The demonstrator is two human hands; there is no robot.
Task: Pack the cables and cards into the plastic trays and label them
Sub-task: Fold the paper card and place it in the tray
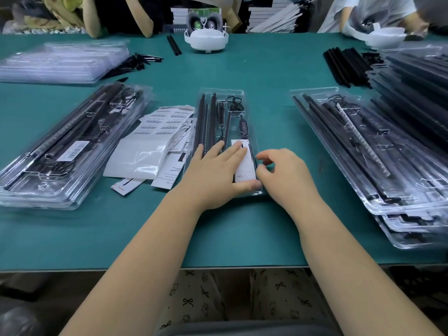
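A clear plastic tray (238, 94) lies lengthwise in the middle of the green table, holding black strips and a black cable with a controller (244, 126). A white card (247, 166) sits in the tray's near end. My left hand (218, 173) lies flat on the tray with straight fingers pressing the card and the strips. My right hand (286, 175) is at the tray's near right edge, its fingers curled beside the card; what they hold is not clear.
Barcode labels (164, 122) and loose cards (169, 166) lie left of the tray, with a plastic bag (135, 158). A labelled packed tray stack (60, 151) is at left, filled trays (378, 146) at right, empty trays (60, 61) far left. A white headset (206, 37) stands at the back.
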